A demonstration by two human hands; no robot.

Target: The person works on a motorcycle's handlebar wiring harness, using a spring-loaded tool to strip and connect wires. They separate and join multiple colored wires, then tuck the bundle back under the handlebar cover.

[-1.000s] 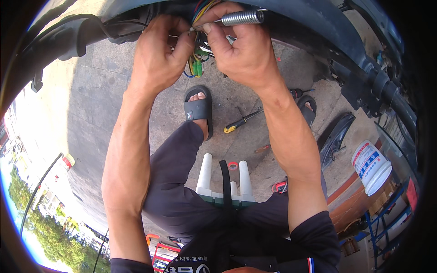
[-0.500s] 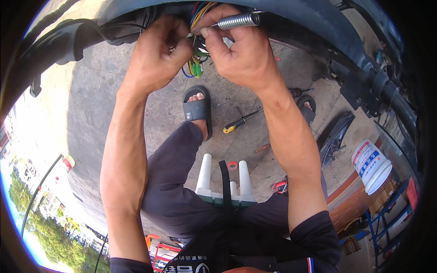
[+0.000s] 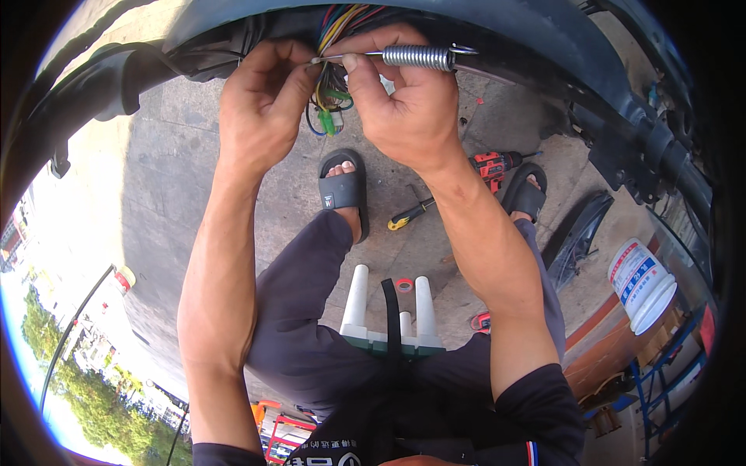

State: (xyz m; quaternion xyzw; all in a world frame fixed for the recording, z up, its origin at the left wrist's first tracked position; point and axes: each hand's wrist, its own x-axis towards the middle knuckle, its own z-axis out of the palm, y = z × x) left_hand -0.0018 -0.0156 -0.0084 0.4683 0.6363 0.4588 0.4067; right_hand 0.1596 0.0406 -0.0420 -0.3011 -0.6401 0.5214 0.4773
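Note:
A silver coil spring [image 3: 417, 57] with a long straight end lies across the fingers of my right hand [image 3: 406, 109], and my thumb and finger pinch its thin rod. The rod's tip reaches the fingertips of my left hand [image 3: 264, 101], which are closed together beside a small pale piece [image 3: 315, 60]. Whether that piece belongs to the rod or to a wire is too small to tell. Behind the fingertips a bundle of coloured wires [image 3: 342, 25] hangs from under a dark curved body panel [image 3: 497, 27]. Green connectors [image 3: 327, 123] dangle at its lower end.
On the paved floor lie a yellow-and-black-handled tool [image 3: 408, 214], a red cordless drill [image 3: 491, 167], a roll of red tape [image 3: 404, 285] and a dark curved plastic part [image 3: 579, 237]. A white bucket [image 3: 641, 283] is at right. A black tube [image 3: 116, 81] runs along the upper left.
The spring has shifted right and slightly down, and more of its rod and hooked end shows. My left hand has moved a little left. More of the drill is visible.

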